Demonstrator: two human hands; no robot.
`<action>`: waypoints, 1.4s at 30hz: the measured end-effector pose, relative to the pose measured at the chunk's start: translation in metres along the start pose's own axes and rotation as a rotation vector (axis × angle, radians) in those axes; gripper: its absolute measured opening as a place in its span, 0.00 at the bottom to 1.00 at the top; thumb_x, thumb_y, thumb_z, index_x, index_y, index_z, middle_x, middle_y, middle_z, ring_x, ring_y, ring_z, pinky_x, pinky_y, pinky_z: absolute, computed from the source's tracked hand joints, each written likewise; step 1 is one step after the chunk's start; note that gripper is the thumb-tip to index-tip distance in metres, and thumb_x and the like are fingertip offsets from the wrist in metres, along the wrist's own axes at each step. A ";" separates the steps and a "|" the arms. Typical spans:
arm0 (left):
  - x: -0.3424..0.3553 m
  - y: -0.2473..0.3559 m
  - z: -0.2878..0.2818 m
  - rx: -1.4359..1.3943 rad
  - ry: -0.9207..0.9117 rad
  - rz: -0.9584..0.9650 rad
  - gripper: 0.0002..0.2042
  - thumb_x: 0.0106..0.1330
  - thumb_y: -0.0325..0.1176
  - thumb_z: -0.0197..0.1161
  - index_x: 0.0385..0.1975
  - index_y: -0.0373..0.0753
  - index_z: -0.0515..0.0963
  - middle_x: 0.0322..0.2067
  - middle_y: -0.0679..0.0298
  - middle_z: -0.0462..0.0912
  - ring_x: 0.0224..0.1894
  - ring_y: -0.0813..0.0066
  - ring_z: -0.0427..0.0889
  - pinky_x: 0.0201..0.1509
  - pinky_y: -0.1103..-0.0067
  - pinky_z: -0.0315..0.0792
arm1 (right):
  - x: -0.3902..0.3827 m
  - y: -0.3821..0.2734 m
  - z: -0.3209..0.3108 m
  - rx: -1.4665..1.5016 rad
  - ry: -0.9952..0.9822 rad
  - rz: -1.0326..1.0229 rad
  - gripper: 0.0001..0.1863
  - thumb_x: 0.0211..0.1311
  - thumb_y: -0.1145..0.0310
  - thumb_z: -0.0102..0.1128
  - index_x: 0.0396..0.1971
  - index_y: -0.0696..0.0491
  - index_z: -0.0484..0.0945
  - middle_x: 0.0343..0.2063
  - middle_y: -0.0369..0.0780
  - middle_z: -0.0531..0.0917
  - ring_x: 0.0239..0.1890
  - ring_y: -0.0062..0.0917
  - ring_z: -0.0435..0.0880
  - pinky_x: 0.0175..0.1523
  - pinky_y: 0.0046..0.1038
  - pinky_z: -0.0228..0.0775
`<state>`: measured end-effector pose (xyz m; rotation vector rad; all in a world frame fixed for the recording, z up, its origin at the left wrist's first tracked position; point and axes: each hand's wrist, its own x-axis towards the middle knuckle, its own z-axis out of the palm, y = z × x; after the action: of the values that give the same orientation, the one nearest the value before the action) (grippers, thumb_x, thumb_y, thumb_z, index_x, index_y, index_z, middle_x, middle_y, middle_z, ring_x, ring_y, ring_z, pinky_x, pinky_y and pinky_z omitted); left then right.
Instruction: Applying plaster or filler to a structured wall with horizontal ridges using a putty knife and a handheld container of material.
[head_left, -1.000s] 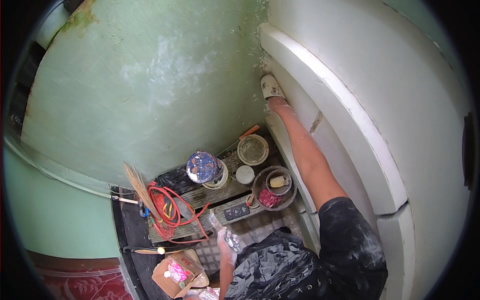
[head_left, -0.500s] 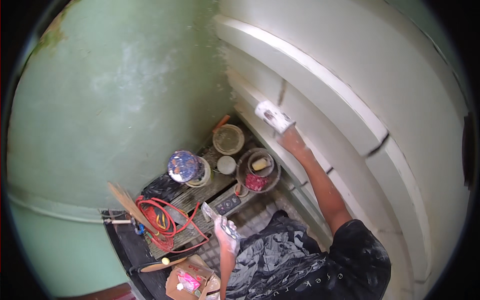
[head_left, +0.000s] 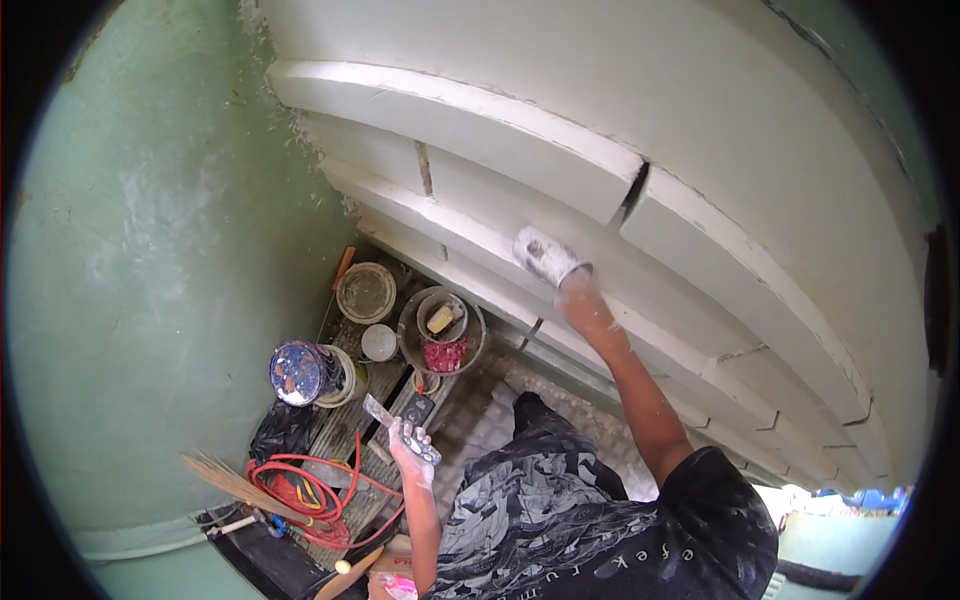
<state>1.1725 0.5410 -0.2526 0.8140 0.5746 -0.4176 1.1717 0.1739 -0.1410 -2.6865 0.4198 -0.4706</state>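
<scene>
My left hand (head_left: 410, 455) is closed round the handle of a white-smeared scraper (head_left: 378, 409), its narrow blade pointing up-left, above the boards at lower centre. My right arm reaches out to the pale stepped moulding (head_left: 460, 115), where my right hand (head_left: 580, 295) grips a wide white-smeared tool (head_left: 545, 252), apparently a putty blade, over one of the ledges. Whether it touches the surface I cannot tell, and my fingers there are partly blurred. A dark gap (head_left: 633, 190) splits the ledge above that hand.
Wooden boards (head_left: 335, 435) carry a large bucket (head_left: 470, 330) holding a smaller pot, a lidded tub (head_left: 365, 290), a small pot (head_left: 379, 342), a paint-stained blue lid (head_left: 297, 372), a red hose (head_left: 300, 462) and a straw broom (head_left: 225, 480). A green wall (head_left: 150, 230) rises at left.
The view has swung right, bringing more moulding in. My right hand with its white tool has moved from near the green wall's corner rightward along the ledges. My left hand still grips the scraper.
</scene>
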 end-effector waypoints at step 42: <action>-0.045 -0.019 -0.036 -0.211 0.310 0.221 0.06 0.67 0.41 0.50 0.31 0.50 0.65 0.20 0.74 0.62 0.20 0.78 0.67 0.21 0.81 0.63 | 0.184 -0.083 0.183 0.231 0.132 -0.547 0.06 0.53 0.78 0.46 0.28 0.56 0.73 0.26 0.50 0.76 0.34 0.46 0.75 0.40 0.45 0.66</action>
<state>1.1162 0.5632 -0.2553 0.7334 0.7929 -0.0249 1.4248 0.2397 -0.2176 -2.5236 -0.3332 -0.7963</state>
